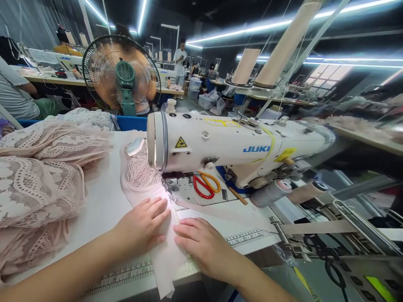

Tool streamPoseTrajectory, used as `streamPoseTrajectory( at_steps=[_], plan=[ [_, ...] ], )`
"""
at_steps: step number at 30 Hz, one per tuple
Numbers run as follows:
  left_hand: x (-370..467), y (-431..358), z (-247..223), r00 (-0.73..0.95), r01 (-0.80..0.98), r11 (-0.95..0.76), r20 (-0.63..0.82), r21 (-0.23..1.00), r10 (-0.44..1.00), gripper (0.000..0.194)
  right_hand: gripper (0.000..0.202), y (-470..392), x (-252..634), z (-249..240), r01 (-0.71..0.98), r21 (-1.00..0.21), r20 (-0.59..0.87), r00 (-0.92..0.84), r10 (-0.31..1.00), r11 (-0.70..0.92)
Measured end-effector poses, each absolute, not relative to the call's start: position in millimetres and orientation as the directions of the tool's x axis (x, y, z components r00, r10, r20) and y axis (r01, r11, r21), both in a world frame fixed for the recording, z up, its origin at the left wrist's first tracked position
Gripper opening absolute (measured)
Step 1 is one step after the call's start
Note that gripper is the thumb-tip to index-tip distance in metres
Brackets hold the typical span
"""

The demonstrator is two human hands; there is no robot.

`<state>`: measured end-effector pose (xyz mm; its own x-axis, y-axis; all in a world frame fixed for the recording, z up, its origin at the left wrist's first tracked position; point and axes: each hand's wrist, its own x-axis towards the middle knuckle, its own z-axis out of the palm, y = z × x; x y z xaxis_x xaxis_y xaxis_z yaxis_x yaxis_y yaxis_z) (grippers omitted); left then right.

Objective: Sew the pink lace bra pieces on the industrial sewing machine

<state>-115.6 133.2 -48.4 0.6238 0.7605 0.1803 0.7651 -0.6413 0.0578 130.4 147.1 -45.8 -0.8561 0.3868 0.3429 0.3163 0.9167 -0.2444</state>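
Note:
A pale pink lace garment piece (141, 170) lies on the white table, and its edge runs under the head of a white sewing machine (195, 134). My left hand (143, 224) rests on the pink fabric just in front of the needle area, fingers stretched out. On the fabric strip's right edge, my right hand (201, 245) lies with its fingers extended flat. A narrow pink elastic band (226, 214) runs from the needle area to the right. The needle itself is hidden behind the machine head.
Piles of pink lace pieces (40, 184) cover the table's left side. Scissors with red and orange handles (206, 184) lie on the machine bed. A large fan (122, 75) stands behind. Thread cones (247, 67) rise at the back right. Printed ruler tape (248, 237) lines the front edge.

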Motion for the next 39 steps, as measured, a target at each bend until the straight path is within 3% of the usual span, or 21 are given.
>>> streamPoseTrajectory(
  at_steps=[7,16,18,22,25,28,31,39],
  plan=[
    [-130,151,-41,0.685,0.719,-0.695,0.170,0.006,0.709,0.046,0.023,155,124,-45,0.307,-0.201,0.388,-0.847,0.363,0.930],
    [-134,168,-35,0.778,0.602,-0.793,0.285,-0.086,0.560,0.028,0.019,163,117,-46,0.322,-0.147,0.416,-0.838,0.354,0.935],
    [-131,165,-34,0.775,0.596,-0.801,0.304,-0.063,0.553,0.028,0.019,165,116,-46,0.330,-0.125,0.426,-0.834,0.351,0.936],
    [-124,152,-31,0.750,0.606,-0.789,0.255,0.103,0.610,0.019,0.022,168,113,-46,0.346,-0.099,0.430,-0.830,0.354,0.933],
    [-122,144,-31,0.734,0.615,-0.776,0.256,0.142,0.629,0.021,0.024,170,109,-43,0.359,-0.105,0.409,-0.834,0.370,0.927],
    [-123,144,-35,0.728,0.612,-0.782,0.300,0.117,0.616,0.013,0.025,173,105,-39,0.369,-0.114,0.361,-0.849,0.385,0.922],
    [-125,147,-40,0.736,0.603,-0.795,0.339,0.067,0.586,0.019,0.024,176,102,-39,0.394,-0.096,0.318,-0.858,0.403,0.914],
    [-131,159,-39,0.762,0.573,-0.816,0.413,-0.073,0.499,0.023,0.019,187,92,-39,0.418,0.050,0.322,-0.867,0.381,0.907]
  ],
)
